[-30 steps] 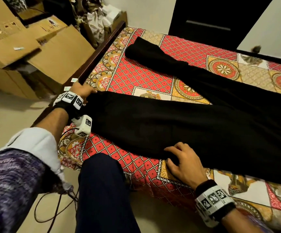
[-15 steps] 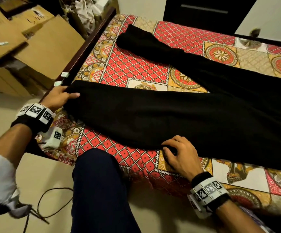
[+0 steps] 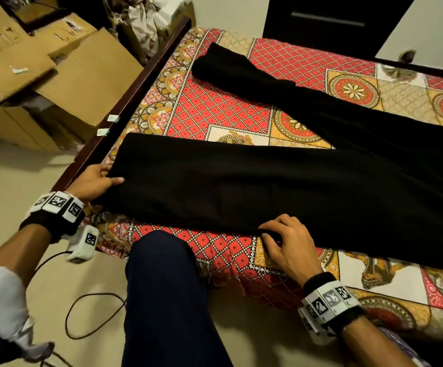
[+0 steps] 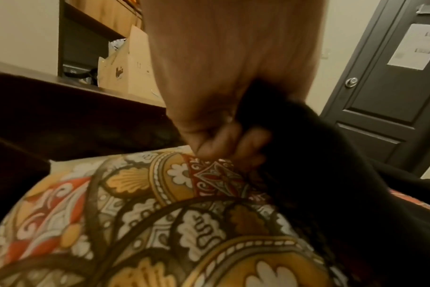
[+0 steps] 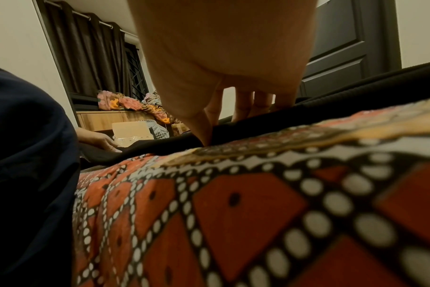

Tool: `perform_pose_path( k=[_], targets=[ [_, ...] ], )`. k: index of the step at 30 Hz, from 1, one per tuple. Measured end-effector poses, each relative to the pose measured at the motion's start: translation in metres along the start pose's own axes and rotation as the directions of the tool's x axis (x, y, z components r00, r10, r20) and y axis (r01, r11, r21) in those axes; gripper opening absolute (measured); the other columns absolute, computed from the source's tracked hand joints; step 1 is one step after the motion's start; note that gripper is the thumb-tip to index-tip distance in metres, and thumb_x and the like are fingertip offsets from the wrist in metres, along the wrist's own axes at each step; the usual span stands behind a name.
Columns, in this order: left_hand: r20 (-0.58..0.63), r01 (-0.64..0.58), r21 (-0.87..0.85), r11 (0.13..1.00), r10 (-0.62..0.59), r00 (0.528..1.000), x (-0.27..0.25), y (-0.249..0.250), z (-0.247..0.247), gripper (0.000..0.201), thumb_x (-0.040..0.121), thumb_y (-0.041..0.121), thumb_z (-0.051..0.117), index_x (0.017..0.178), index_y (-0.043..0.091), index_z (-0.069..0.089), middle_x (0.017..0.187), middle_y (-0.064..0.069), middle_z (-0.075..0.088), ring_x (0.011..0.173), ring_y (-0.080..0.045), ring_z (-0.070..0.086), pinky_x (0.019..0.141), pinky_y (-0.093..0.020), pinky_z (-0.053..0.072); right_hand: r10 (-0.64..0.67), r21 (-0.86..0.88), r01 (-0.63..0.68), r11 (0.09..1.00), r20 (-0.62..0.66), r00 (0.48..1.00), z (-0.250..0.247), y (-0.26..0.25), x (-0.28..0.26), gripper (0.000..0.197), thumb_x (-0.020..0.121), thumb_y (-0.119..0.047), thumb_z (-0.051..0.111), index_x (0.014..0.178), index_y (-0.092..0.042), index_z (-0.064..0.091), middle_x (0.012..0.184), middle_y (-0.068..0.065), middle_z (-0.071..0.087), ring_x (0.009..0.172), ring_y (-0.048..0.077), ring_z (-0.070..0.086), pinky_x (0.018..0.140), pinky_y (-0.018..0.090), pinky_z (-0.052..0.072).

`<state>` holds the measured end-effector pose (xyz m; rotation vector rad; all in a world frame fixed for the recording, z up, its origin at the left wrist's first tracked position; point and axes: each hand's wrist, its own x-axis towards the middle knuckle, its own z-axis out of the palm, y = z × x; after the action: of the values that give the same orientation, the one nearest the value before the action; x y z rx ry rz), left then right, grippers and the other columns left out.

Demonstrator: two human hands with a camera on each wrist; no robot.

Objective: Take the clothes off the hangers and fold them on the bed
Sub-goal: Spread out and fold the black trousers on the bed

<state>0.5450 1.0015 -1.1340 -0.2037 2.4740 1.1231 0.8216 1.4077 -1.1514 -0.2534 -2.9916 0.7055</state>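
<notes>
Black trousers (image 3: 241, 186) flat across patterned bed (image 3: 215, 102), frame centre | left hand (image 3: 93, 181) pinches hem, lower left | right hand (image 3: 286, 242) pinches near edge, lower centre-right.

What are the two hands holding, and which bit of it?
Black trousers: left hand grips the leg's end, right hand pinches its near edge.

Plain black cloth trousers (image 3: 241, 189) are pinched by both hands. Under the grip, a cotton bedsheet (image 3: 215, 107) shows red diamond lattice with white dots and yellow-orange floral medallions. Left of the grip: brown cardboard boxes (image 3: 77, 72).
</notes>
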Motion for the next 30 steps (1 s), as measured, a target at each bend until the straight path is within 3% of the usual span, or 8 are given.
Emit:
perform_pose_path(
  k=[2, 5, 10, 13, 16, 23, 27, 30],
  targets=[
    [-0.092, -0.048, 0.059, 0.997, 0.054, 0.994, -0.001, -0.01, -0.004, 0.031, 0.088, 0.028, 0.08, 0.111, 0.017, 0.063, 0.11, -0.016, 0.071, 0.106, -0.035, 0.068, 0.098, -0.051, 0.053, 0.007, 0.002, -0.007, 1.0, 0.008, 1.0, -0.001, 0.0, 0.001, 0.019, 0.094, -0.034, 0.066, 0.112, -0.032, 0.073, 0.098, -0.011, 0.057, 0.097, 0.009, 0.051, 0.087, 0.034, 0.047],
    [-0.173, -0.089, 0.491, 0.867, 0.198, 0.965, -0.006, -0.008, -0.002, 0.048, 0.085, 0.037, 0.08, 0.122, 0.016, 0.057, 0.114, -0.019, 0.067, 0.108, -0.042, 0.064, 0.091, -0.05, 0.053, -0.008, 0.007, 0.008, 1.0, 0.015, 1.0, -0.002, 0.0, 0.001, 0.022, 0.094, -0.042, 0.062, 0.112, -0.034, 0.073, 0.097, -0.013, 0.055, 0.096, 0.007, 0.05, 0.087, 0.034, 0.047],
    [-0.001, -0.484, 0.626, 0.611, 0.622, 0.783, -0.008, 0.033, 0.033, 0.07, 0.092, 0.046, 0.069, 0.15, 0.017, 0.042, 0.15, -0.012, 0.043, 0.138, -0.034, 0.043, 0.112, -0.054, 0.041, -0.031, -0.029, 0.03, 0.999, -0.006, 1.0, 0.002, 0.0, -0.004, 0.04, 0.095, -0.061, 0.048, 0.114, -0.035, 0.071, 0.099, -0.013, 0.053, 0.093, 0.006, 0.047, 0.083, 0.031, 0.045],
    [0.071, -0.447, 0.643, 0.622, 0.533, 0.843, 0.01, 0.045, 0.064, 0.072, 0.098, 0.062, 0.05, 0.157, 0.024, 0.034, 0.164, -0.01, 0.03, 0.152, -0.03, 0.026, 0.12, -0.053, 0.03, 0.0, -0.028, -0.001, 1.0, -0.02, 1.0, 0.001, -0.001, -0.004, 0.04, 0.099, -0.061, 0.045, 0.111, -0.036, 0.073, 0.097, -0.014, 0.053, 0.092, 0.004, 0.047, 0.082, 0.031, 0.045],
    [0.013, -0.301, 0.69, 0.658, 0.405, 0.914, 0.025, 0.044, 0.083, 0.079, 0.097, 0.071, 0.038, 0.161, 0.025, 0.027, 0.169, -0.008, 0.019, 0.157, -0.025, 0.013, 0.123, -0.058, 0.017, 0.058, -0.04, -0.061, 0.997, -0.054, 0.997, -0.005, 0.004, 0.0, 0.038, 0.098, -0.053, 0.048, 0.118, -0.031, 0.072, 0.107, -0.01, 0.06, 0.101, 0.008, 0.053, 0.086, 0.03, 0.047],
    [-0.1, -0.185, 0.701, 0.688, 0.352, 0.931, 0.036, 0.063, 0.092, 0.085, 0.093, 0.08, 0.035, 0.159, 0.027, 0.028, 0.169, -0.009, 0.017, 0.157, -0.026, 0.01, 0.119, -0.068, 0.002, 0.101, -0.047, -0.098, 0.994, 0.061, 0.993, -0.039, 0.032, -0.008, 0.039, 0.097, -0.041, 0.06, 0.134, -0.03, 0.066, 0.143, -0.004, 0.057, 0.133, 0.016, 0.05, 0.108, 0.035, 0.043],
    [-0.026, -0.356, 0.707, 0.612, 0.525, 0.851, 0.041, 0.089, 0.096, 0.062, 0.101, 0.059, 0.046, 0.151, 0.02, 0.044, 0.159, -0.015, 0.039, 0.148, -0.035, 0.032, 0.116, -0.066, 0.021, 0.2, -0.033, -0.204, 0.978, -0.101, 0.975, -0.077, 0.07, -0.004, 0.032, 0.095, -0.028, 0.064, 0.126, -0.023, 0.071, 0.127, -0.004, 0.067, 0.116, 0.02, 0.062, 0.098, 0.035, 0.049],
    [0.105, -0.468, 0.694, 0.547, 0.566, 0.817, 0.04, 0.125, 0.113, 0.054, 0.103, 0.046, 0.052, 0.149, 0.018, 0.049, 0.154, -0.014, 0.047, 0.138, -0.039, 0.047, 0.108, -0.057, 0.042, 0.209, -0.121, -0.213, 0.97, -0.045, 0.977, -0.093, 0.088, -0.008, 0.034, 0.096, -0.031, 0.063, 0.129, -0.026, 0.069, 0.127, -0.007, 0.067, 0.115, 0.019, 0.062, 0.096, 0.034, 0.05]
  ],
)
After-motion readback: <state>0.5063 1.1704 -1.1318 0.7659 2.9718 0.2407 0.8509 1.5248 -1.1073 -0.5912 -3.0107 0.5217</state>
